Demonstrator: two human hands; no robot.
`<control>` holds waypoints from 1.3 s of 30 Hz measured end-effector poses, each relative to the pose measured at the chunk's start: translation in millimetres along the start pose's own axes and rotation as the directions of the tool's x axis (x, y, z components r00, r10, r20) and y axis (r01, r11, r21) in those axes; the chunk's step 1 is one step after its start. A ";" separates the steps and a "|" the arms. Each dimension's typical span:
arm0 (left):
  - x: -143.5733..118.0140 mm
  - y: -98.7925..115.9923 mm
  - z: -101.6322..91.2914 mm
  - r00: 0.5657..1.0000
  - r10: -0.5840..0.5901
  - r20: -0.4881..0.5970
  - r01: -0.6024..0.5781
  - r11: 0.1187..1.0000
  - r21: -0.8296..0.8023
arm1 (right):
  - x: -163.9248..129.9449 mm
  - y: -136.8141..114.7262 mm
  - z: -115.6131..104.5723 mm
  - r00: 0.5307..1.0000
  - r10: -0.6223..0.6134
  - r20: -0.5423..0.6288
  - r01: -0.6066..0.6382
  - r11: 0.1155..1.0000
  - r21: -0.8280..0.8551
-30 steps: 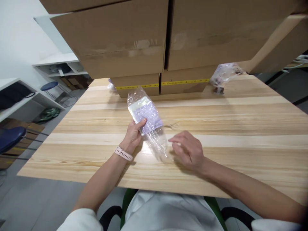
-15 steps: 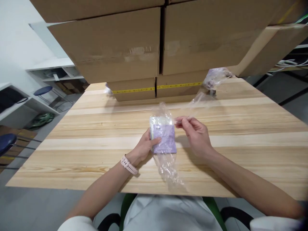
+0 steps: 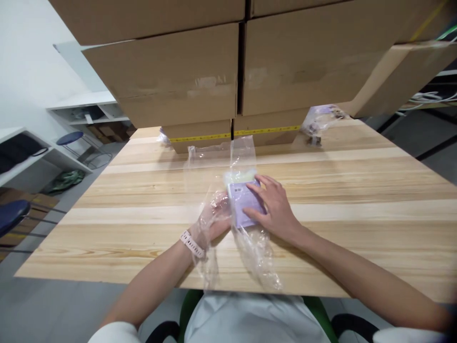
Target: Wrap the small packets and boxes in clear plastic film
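Purple packet [image 3: 244, 204], gripped between both hands

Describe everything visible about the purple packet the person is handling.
The purple packet is a small flat rectangle, pale lilac, with a small dark printed mark near its top left corner. A pale greenish-white piece shows just behind its top edge. It sits above the wooden table, wrapped in crinkled clear plastic bags that trail toward the person. The right hand lies across its right side; the left hand, seen through plastic, supports its left edge.
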State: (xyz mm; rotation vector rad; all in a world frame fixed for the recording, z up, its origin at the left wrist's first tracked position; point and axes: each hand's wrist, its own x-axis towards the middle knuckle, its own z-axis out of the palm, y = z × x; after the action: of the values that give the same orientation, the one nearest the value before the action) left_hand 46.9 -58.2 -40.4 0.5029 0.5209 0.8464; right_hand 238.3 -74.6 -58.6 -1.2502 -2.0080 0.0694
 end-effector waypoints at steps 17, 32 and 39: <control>-14.0 5.2 1.0 0.972 -0.124 0.202 0.144 0.986 -0.087 | 17.3 -5.7 -35.7 0.741 0.253 0.622 -0.639 0.549 0.538; -5.2 20.1 -18.1 0.988 -0.114 0.101 0.130 0.978 -0.163 | 30.7 69.1 -58.8 0.940 0.321 0.118 -0.331 0.940 0.081; -1.7 56.3 -32.1 0.966 0.123 -0.227 -0.161 0.975 -0.155 | 5.0 21.0 -20.4 0.798 0.175 0.577 -0.071 0.977 -0.200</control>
State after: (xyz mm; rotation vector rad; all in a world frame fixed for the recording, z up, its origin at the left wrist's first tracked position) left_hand -5.5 -21.2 -30.5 0.2924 0.6093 1.0820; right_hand 265.5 -66.4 -49.9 -1.6145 -2.4982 0.4105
